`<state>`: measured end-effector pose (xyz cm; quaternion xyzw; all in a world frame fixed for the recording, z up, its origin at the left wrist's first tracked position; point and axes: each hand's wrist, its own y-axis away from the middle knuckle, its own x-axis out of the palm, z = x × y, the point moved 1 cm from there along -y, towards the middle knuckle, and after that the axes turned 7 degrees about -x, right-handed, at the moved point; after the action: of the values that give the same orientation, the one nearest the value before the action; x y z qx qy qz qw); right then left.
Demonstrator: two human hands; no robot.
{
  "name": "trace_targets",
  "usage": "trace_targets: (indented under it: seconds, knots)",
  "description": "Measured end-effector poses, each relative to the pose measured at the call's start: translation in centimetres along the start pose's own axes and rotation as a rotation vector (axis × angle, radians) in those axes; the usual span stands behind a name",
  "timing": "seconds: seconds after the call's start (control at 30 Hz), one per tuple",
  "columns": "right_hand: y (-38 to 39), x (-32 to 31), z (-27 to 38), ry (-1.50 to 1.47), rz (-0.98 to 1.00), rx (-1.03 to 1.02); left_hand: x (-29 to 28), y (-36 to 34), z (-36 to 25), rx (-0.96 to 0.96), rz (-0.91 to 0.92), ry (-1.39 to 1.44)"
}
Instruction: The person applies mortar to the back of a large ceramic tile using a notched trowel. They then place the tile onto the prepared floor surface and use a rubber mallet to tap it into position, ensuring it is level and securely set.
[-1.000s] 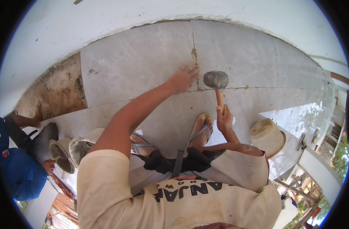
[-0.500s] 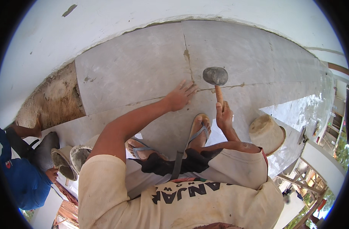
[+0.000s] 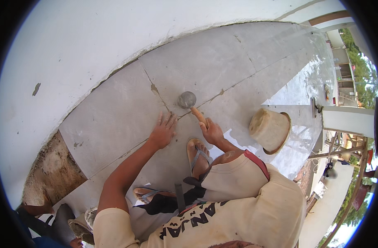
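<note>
My left hand (image 3: 163, 132) lies flat on the large grey floor tiles (image 3: 110, 120), fingers spread beside the corner where several joints meet. In my right hand (image 3: 212, 131) is the wooden handle of a rubber mallet (image 3: 187, 100). Its dark, round head is at the tile just past that corner, to the right of my left fingertips; whether it touches the surface I cannot tell. Grey mortar (image 3: 154, 88) shows in patches along the joints. My sandalled feet (image 3: 198, 155) are on the tiles close below my hands.
A mortar-stained bucket (image 3: 268, 130) is tipped over to my right. At the left, a rough untiled patch (image 3: 54, 167) borders the tiles. A co-worker's leg (image 3: 63, 223) and another bucket (image 3: 78, 227) are at lower left. A white wall (image 3: 94, 41) runs along the far side.
The view has turned to the right. The mallet's head has come toward the joint corner and nearer my left hand, which still rests on the tiles.
</note>
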<state>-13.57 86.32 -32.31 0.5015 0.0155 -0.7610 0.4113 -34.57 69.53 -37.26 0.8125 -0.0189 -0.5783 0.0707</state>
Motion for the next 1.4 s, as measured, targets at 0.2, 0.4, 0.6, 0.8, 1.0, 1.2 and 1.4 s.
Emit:
trace_targets:
  seconds: [0.2,0.4,0.6,0.8,1.0,1.2,1.4]
  knots:
    - [0.1,-0.5,0.7,-0.187,-0.094,0.030,0.1,1.3,-0.1,-0.004,0.006,-0.011]
    - [-1.1,-0.2,-1.9,-0.341,-0.270,0.048,0.1,2.2,-0.5,0.025,-0.008,-0.024]
    - [-2.4,0.0,-4.5,-0.422,-0.296,0.174,-0.2,1.9,-0.9,0.041,-0.038,-0.022]
    - [-1.6,-2.5,-2.9,-0.691,-0.280,0.344,-0.1,2.4,-0.9,0.075,-0.012,-0.024]
    - [-3.0,-3.9,-9.9,-0.009,-0.706,0.042,-0.6,2.1,-1.8,0.087,0.025,-0.003]
    - [-12.4,-13.2,-15.3,-0.093,-1.028,0.271,-1.5,1.8,-1.5,0.084,0.100,-0.033]
    - [-20.8,-18.9,-21.7,0.191,-0.756,0.346,-2.1,1.1,-2.3,0.031,0.159,-0.021]
